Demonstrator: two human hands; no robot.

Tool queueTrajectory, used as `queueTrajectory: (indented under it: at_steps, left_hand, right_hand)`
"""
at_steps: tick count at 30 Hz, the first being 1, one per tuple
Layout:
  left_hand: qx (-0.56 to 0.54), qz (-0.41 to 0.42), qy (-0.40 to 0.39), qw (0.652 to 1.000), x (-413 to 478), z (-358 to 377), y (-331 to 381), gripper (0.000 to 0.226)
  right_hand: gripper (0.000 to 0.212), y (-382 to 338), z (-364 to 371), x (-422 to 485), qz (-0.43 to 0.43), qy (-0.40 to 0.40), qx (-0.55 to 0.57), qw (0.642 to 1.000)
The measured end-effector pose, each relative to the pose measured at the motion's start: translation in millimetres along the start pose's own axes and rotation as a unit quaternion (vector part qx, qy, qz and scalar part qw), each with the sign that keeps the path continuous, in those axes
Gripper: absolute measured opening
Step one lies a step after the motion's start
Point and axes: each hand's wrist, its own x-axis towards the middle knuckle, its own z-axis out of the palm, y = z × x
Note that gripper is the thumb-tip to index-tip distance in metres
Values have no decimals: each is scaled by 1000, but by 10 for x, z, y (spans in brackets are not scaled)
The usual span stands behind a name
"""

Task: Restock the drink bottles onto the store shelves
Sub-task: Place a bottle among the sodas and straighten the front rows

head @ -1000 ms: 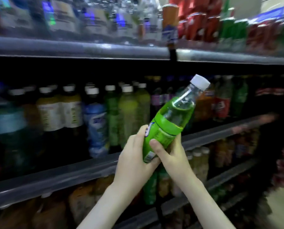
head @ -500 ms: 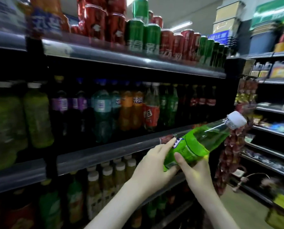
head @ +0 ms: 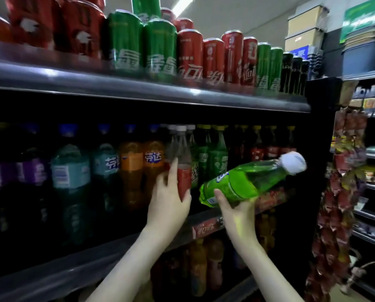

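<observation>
The middle shelf runs across in front of you, its front edge sloping down toward your left. It carries a row of upright bottles: purple, blue, orange, then green and red toward the right end. The top shelf above holds red and green cans standing along its front edge.

Your green bottle is off the shelf, in the air just in front of the middle shelf's right half. It is clear green plastic with a bright green label wrap and pale green drink inside. It lies nearly flat. Its long axis runs left to right, with the base toward the left and low and the neck tilted up to the right, away from you.

Your right hand grips it from below near the base, thumb over the label. Your left hand holds a clear red-labelled bottle standing at the shelf's front edge, its fingers wrapped round it.

The green bottle's white cap is on and points right.
</observation>
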Motion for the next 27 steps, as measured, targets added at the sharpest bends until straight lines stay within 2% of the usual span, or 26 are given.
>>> queueTrajectory:
  at_steps: [2, 3, 6, 8, 12, 15, 19, 23, 27]
  left_hand:
    - [25, -22, 3, 999, 202, 145, -56, 80]
    - [40, -30, 3, 999, 281, 221, -91, 79]
    - [68, -39, -9, 997, 391, 408, -169, 82]
    - [65, -53, -18, 996, 405, 502, -199, 88]
    - [44, -85, -25, 995, 396, 588, -218, 100]
    - [55, -97, -12, 994, 379, 599, -191, 98]
    - [75, -113, 21, 990, 358, 639, -129, 97]
    - [69, -127, 23, 989, 302, 691, -120, 104]
    - [124, -133, 48, 982, 67, 574, -42, 87]
  right_hand:
    - [81, 133, 105, 227, 16, -45, -27, 998]
    - [86, 220, 151, 330, 27, -63, -35, 997]
    - [71, 435, 258, 551, 55, -89, -63, 992]
    - [69, 541, 297, 653, 71, -107, -79, 988]
    - [80, 618, 327, 816, 82, -161, -128, 975]
    - [90, 689, 339, 858, 70, -224, -152, 960]
    - [91, 768, 372, 779, 42, -269, -191, 943]
    - [89, 767, 382, 759, 23, -286, -225, 931]
    - [88, 673, 296, 574, -37, -251, -203, 946]
